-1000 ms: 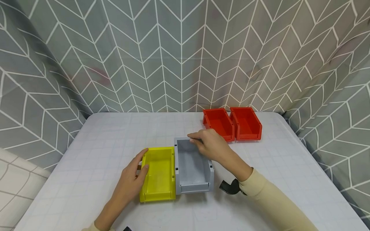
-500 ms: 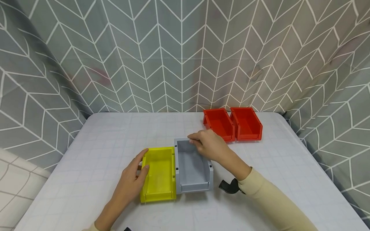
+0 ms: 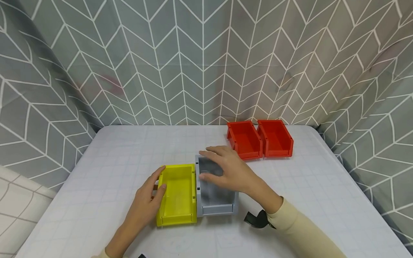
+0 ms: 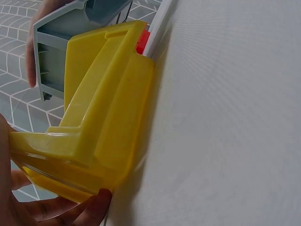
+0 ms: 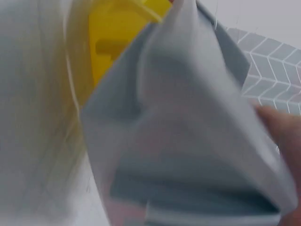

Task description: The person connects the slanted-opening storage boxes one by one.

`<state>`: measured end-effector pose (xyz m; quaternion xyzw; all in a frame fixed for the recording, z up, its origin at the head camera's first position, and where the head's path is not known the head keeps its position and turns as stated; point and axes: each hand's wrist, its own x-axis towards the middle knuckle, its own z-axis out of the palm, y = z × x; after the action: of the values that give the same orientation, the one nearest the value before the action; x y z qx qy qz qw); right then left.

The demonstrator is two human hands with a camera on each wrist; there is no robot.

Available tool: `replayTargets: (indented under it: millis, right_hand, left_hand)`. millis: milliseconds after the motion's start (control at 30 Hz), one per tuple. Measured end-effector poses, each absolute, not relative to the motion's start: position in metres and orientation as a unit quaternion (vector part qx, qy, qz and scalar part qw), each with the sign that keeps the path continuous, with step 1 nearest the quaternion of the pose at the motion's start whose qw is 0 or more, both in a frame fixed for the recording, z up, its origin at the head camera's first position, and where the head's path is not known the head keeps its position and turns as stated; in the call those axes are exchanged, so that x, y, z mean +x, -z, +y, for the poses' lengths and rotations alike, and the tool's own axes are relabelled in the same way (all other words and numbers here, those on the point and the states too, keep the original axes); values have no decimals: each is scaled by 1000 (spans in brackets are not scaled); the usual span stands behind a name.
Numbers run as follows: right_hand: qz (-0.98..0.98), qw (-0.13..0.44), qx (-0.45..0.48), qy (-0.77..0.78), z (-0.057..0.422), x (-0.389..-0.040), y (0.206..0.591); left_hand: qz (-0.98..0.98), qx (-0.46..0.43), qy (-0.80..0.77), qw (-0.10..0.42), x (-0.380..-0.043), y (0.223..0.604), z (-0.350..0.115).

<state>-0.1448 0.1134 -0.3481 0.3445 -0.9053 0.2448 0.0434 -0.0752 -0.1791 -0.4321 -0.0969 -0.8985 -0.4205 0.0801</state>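
Note:
A yellow open-front storage bin (image 3: 177, 193) and a grey storage bin (image 3: 217, 199) stand side by side on the white table, their side walls meeting. My left hand (image 3: 146, 200) holds the yellow bin at its left side, the thumb over the rim and the fingers around the outside. In the left wrist view, fingertips (image 4: 99, 203) press against the yellow bin's lower edge. Over the far part of the grey bin is my right hand (image 3: 229, 171), fingers extended and thumb spread away from them. The right wrist view shows the grey bin (image 5: 183, 127) close and blurred.
Two red storage bins (image 3: 245, 139) stand together at the table's back right, just beyond my right hand. A black strap-like piece (image 3: 256, 219) hangs by the right sleeve. Grey patterned curtains (image 3: 180, 64) enclose the table (image 3: 122, 150) at the back and sides.
My right hand has let go of the grey bin's back rim; its fingers have spread and shifted a little left over the bin. The left hand and the yellow bin stay put.

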Motion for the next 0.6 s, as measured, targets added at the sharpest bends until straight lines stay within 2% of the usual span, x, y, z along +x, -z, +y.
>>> replayTargets:
  millis: [233, 600]
  right_hand:
    - [-901, 25, 382, -202, 107, -139, 354]
    - [-900, 45, 391, -188, 103, -136, 356]
  left_hand:
    - [-899, -96, 421, 77, -74, 433, -179]
    - [-898, -97, 421, 82, -75, 433, -179]
